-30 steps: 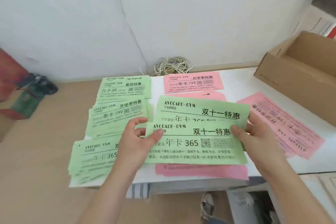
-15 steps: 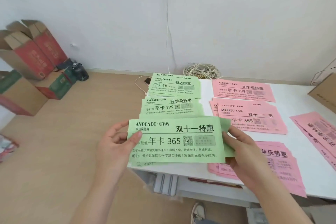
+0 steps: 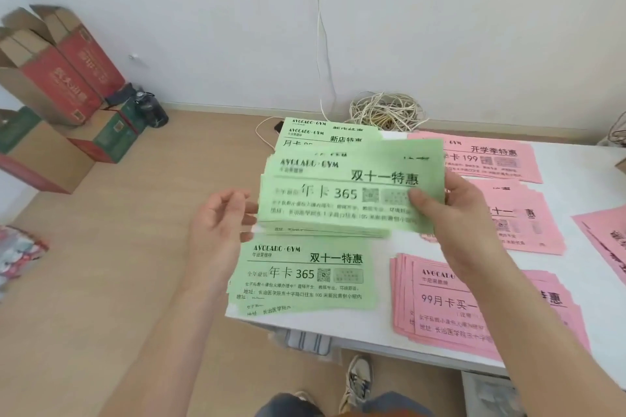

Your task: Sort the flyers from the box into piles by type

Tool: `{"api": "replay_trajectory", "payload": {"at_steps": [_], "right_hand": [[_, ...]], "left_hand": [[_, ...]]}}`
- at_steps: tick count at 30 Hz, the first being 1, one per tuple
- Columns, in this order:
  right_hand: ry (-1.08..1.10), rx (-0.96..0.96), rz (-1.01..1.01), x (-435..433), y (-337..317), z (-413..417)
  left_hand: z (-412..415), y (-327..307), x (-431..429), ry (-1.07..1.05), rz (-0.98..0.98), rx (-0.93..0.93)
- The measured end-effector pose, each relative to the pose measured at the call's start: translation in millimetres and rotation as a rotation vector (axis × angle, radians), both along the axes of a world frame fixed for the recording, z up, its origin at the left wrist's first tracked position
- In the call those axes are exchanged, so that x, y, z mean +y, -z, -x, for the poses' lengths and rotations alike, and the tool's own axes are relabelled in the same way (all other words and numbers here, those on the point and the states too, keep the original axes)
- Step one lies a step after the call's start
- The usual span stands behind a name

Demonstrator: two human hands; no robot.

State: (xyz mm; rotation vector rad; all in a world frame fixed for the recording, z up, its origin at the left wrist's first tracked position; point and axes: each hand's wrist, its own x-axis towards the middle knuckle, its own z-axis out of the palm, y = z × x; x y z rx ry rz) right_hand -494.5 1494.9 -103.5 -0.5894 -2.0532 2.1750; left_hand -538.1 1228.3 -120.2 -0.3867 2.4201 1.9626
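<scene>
My right hand (image 3: 454,213) pinches a small stack of green "365" flyers (image 3: 345,193) at its right end and holds it above the white table (image 3: 576,267). Beside the stack's left edge, my left hand (image 3: 216,227) is open with relaxed fingers and holds nothing. A green pile of the same "365" type (image 3: 305,278) lies at the table's near left corner. Another green pile (image 3: 321,134) lies at the far left, partly hidden by the held stack. Pink piles lie at the far middle (image 3: 491,157), the middle (image 3: 521,220) and the near side (image 3: 450,308).
More pink flyers (image 3: 606,237) lie at the right edge. A coil of white cable (image 3: 386,112) sits by the wall behind the table. Red and green cardboard boxes (image 3: 57,88) stand on the wooden floor at left. My shoe (image 3: 355,379) shows below the table edge.
My left hand has let go of the green stack and opened. The right hand has lifted the stack up and to the right. The view has tilted, and the near green pile now shows.
</scene>
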Motion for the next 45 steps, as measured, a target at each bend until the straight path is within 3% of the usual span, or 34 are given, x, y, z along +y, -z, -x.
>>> {"api": "replay_trajectory", "payload": {"at_steps": [2,4,8,11,13,14,16,19,21,24,28,31,33,35,38,41,45], "right_hand": [[0.144,0.034,0.114,15,-5,5],[0.186,0.018,0.140,26,-4,1],[0.115,-0.109,0.084,19,11,-19],[0.008,-0.256,-0.007,-13,28,-38],[-0.036,-0.322,-0.074,-42,37,-44],[-0.066,-0.349,-0.141,-57,41,-45],[-0.132,-0.378,-0.466,-81,54,-46],[-0.150,-0.386,-1.019,-102,73,-50],[-0.113,-0.386,-1.129,-110,77,-54],[-0.084,-0.411,-1.124,-118,77,-56],[-0.048,-0.484,-1.367,-123,79,-57],[-0.022,-0.273,-1.495,-124,84,-58],[-0.124,-0.134,-1.531,-125,86,-60],[-0.231,-0.115,-1.514,-129,88,-63],[-0.363,-0.180,-1.478,-129,88,-66],[-0.431,-0.195,-1.355,-120,77,-66],[-0.248,-0.094,-1.084,-87,58,-82]], "left_hand": [[5,12,-22,0.019,0.232,-0.045],[-3,30,-40,0.144,0.431,-0.222],[-25,70,-54,0.342,0.385,-0.415],[-26,77,-55,0.309,0.375,-0.362],[-25,74,-55,0.372,0.472,-0.264],[-26,74,-56,0.404,0.492,-0.229],[-27,74,-62,0.402,0.395,-0.234],[-27,73,-69,0.220,0.021,-0.352],[-26,69,-73,0.178,-0.054,-0.360],[-22,73,-77,0.294,0.174,-0.252],[-24,72,-73,0.383,0.598,-0.134],[-29,73,-73,0.419,0.933,0.174],[-31,75,-64,0.510,1.025,0.445],[-31,81,-47,0.660,1.012,0.577],[-33,83,-26,0.873,1.099,0.576],[-33,77,-17,0.908,1.158,0.488],[-27,66,3,0.880,1.191,0.464]]}}
